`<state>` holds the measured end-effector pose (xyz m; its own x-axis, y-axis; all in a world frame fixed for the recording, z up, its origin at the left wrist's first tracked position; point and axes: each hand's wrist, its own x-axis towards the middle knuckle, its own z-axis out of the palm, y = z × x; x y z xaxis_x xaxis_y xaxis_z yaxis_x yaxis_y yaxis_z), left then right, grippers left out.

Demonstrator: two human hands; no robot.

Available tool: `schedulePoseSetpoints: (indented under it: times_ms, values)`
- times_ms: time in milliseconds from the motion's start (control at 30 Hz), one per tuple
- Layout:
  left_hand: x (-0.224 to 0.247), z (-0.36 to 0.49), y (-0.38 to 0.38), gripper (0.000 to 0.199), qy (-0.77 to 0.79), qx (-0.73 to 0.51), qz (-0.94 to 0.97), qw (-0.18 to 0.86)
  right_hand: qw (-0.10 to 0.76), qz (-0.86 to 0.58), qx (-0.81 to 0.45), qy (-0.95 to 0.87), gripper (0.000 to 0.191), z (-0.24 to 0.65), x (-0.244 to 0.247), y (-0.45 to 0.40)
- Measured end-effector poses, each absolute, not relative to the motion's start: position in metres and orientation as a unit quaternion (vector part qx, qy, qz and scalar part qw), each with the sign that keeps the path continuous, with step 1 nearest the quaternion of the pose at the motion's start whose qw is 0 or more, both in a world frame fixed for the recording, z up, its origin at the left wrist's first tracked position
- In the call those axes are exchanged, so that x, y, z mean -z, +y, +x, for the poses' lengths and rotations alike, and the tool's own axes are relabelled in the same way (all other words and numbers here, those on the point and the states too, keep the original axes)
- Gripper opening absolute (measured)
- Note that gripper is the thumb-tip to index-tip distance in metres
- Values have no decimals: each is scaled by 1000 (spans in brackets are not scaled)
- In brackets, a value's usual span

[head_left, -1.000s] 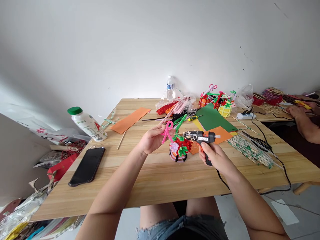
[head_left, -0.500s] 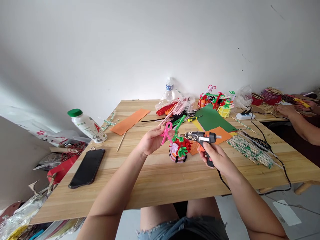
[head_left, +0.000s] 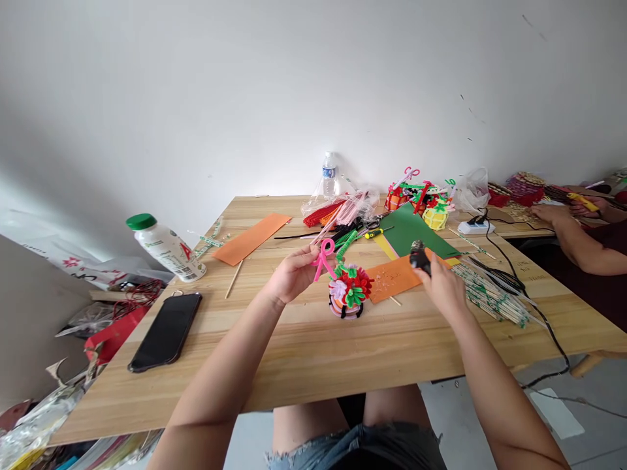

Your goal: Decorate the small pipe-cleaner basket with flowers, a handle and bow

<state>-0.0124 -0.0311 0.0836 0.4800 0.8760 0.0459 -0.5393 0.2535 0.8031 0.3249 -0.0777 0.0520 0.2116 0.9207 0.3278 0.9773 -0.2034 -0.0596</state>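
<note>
My left hand [head_left: 295,273] pinches a pink pipe-cleaner bow [head_left: 324,256] by its left side, just above a small basket [head_left: 345,309] of pipe-cleaner flowers [head_left: 353,287]. The basket stands upright on the table and has a tall green handle [head_left: 349,245]. Whether the bow touches that handle, I cannot tell. My right hand [head_left: 443,287] is wrapped round a black hot glue gun [head_left: 420,256], held over an orange paper sheet [head_left: 396,277] to the right of the basket. The gun's nozzle points away and is hard to see.
A phone [head_left: 165,331] and a white bottle [head_left: 166,248] stand left on the wooden table [head_left: 294,365]. Bundled paper sticks [head_left: 494,294], a power strip [head_left: 476,225] and its cable lie right. Finished baskets [head_left: 435,215] sit behind. Another person's hand [head_left: 585,207] holds a yellow tool at far right.
My right hand has swung the glue gun away from the flower basket to the right and turned it, uncovering the orange sheet. My left hand still holds the pink bow in nearly the same spot.
</note>
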Motion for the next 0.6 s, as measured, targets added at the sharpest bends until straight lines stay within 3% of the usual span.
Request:
schedulePoseSetpoints:
  times_ms: [133,300,367,500,600]
  values:
    - [-85,-11,-31,20,220,-468,407,753,-3,-741,84,-666,51,321,-12,-59]
    - [-87,-8,-36,24,234,-478,424,733,-28,-738,61,-672,45,315,-19,-58]
    - [-88,-6,-38,24,240,-488,432,719,40,-717,45,-694,31,304,-43,-64]
    - [-86,-3,-41,25,266,-498,437,700,374,-586,-84,-714,29,257,-96,-78]
    - [-85,-2,-42,25,275,-503,440,692,436,-505,-201,-717,28,216,-118,-80]
